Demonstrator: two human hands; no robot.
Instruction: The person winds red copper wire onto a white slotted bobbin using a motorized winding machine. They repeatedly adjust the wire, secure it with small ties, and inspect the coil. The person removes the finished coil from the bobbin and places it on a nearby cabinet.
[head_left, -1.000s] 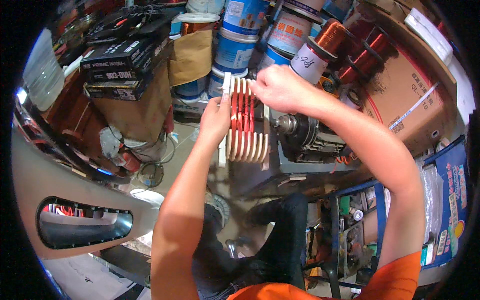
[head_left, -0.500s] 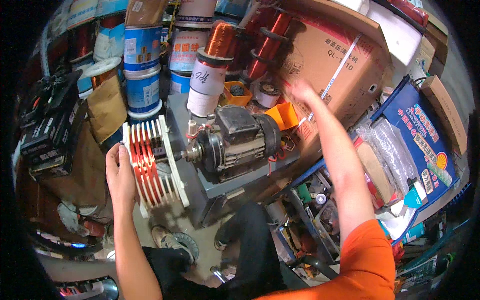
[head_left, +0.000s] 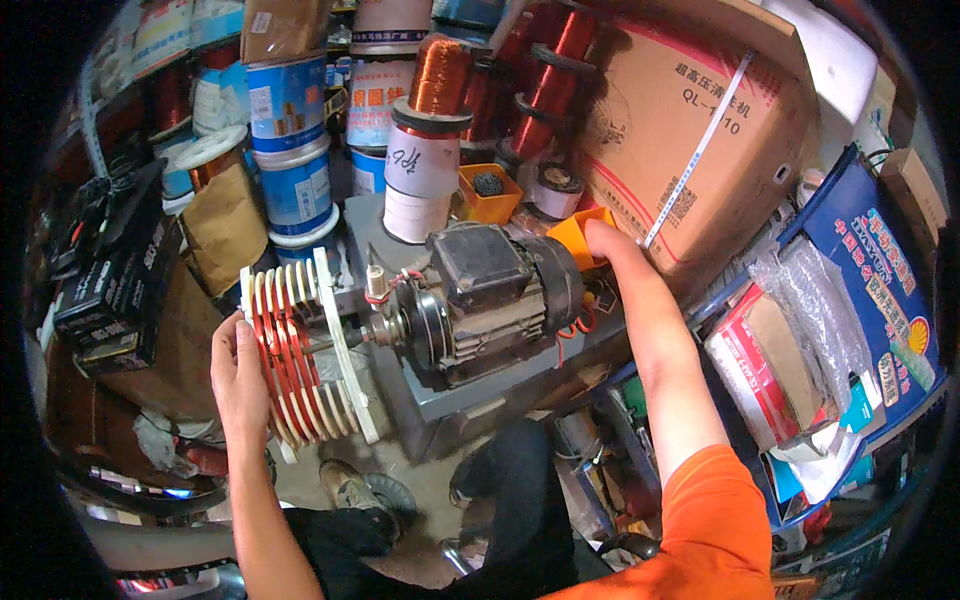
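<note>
At the left, my left hand (head_left: 238, 375) has its fingers closed at the outer edge of a white slotted coil winding form (head_left: 345, 345). Red-copper wire (head_left: 287, 350) is wound in several of its slots. The form sits on the shaft of a dark electric motor (head_left: 490, 285), which is mounted on a grey metal base (head_left: 440, 395). Beyond the motor's far right end, my right hand (head_left: 603, 240) reaches into an orange plastic bin (head_left: 570, 238), and the bin's wall and the wrist hide its fingers.
Wire spools (head_left: 440, 80) and blue-and-white drums (head_left: 293, 185) crowd the back. A large cardboard box (head_left: 690, 120) stands back right. A yellow bin (head_left: 485, 205) is behind the motor. Black boxes (head_left: 115, 285) are stacked left, and a blue printed panel (head_left: 870, 270) leans right.
My right hand has come down from in front of the cardboard box to the orange bin. My left hand stays at the winding form. The whole view has shifted slightly.
</note>
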